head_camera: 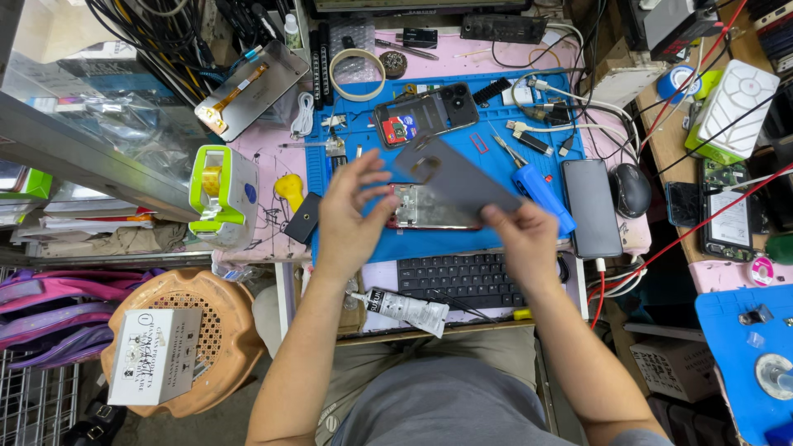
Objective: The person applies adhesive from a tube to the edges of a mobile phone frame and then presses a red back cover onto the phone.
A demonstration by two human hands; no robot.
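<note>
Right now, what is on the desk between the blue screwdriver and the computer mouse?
In the head view, a dark phone lies face up between the blue screwdriver and the black mouse.

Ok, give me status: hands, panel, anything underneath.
Left hand and right hand both grip the grey back panel, held above the blue mat. Opened phone directly beneath. Blue screwdriver beside it.
</note>
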